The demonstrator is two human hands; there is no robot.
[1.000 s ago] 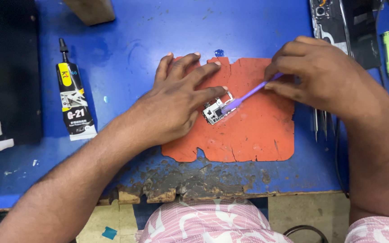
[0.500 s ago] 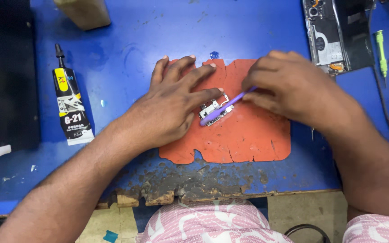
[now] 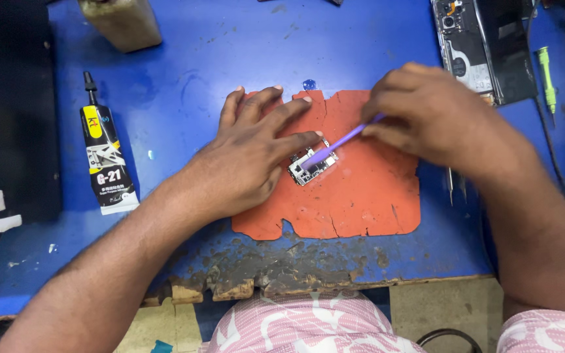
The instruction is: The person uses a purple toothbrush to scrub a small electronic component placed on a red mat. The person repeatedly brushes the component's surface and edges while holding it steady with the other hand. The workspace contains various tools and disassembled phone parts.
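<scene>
Two bare hands work over an orange mat (image 3: 361, 196) that lies on the blue counter (image 3: 184, 72). A small circuit board (image 3: 310, 168) sits near the middle of the mat, its long axis running from near-left to far-right. The left hand (image 3: 253, 157) lies flat and open on the mat with fingers spread, its forefinger tip touching the far-left end of the board and pinning it down. The right hand (image 3: 433, 121) is closed around a thin purple tool (image 3: 341, 142), pinched between thumb and fingers. That tool slants from the hand at far right down to near left, its tip resting on the board's top face, roughly in line with the board's length.

Left of the mat a black glue tube (image 3: 104, 157) lies flat on the counter, nozzle pointing far, well apart from the hands. At the far left corner stands a tan bottle (image 3: 120, 23); what it holds I cannot tell. At far right lies an opened phone (image 3: 485, 46), insides showing, with a green screwdriver (image 3: 545, 75) beside it. A pair of tweezers (image 3: 456, 186) lies just right of the mat, partly hidden under the right wrist.
</scene>
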